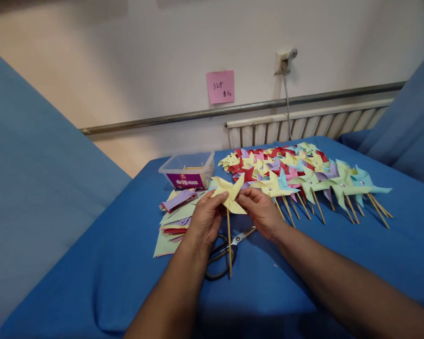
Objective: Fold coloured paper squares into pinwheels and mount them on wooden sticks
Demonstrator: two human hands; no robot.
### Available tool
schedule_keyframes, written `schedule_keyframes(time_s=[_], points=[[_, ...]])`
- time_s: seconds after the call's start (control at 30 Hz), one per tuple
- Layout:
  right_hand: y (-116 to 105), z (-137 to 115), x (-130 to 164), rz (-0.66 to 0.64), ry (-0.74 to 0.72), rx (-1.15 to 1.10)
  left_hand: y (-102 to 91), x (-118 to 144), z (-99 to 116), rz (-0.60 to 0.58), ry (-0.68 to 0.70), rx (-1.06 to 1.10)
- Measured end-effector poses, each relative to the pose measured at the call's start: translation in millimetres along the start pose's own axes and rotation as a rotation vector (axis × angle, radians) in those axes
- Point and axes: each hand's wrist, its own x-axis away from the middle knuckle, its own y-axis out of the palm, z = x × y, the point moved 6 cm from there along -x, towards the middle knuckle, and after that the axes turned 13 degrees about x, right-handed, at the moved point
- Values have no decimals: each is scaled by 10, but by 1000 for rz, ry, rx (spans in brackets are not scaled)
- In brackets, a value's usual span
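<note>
Between my two hands is a pale yellow paper pinwheel [232, 197] on a thin wooden stick that points down toward me. My left hand [209, 214] is closed on it, the thumb pressed near its middle. On the other side, the fingers of my right hand [259, 207] pinch the edge of a blade. A pair of scissors [237, 240] with black handles lies on the blue cloth [286, 292] behind the stick, partly hidden by my left hand and wrist.
Many finished pinwheels [309, 182] in several colours lie at the right, sticks toward me. A clear plastic box [188, 172] with sticks stands at the back left. Stacked coloured paper [169, 230] lies before it. Behind are a radiator [304, 123], a metal rail [183, 116] and blue curtains.
</note>
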Motion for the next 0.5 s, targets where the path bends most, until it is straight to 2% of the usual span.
schedule_keyframes(time_s=[0.23,0.5], points=[[-38,-10,-24,50,-3,-36,38,37,-74,-47,-47,-58],[-32,13,-30,-4,63,-94,68,85,-102,-28,-102,-62]])
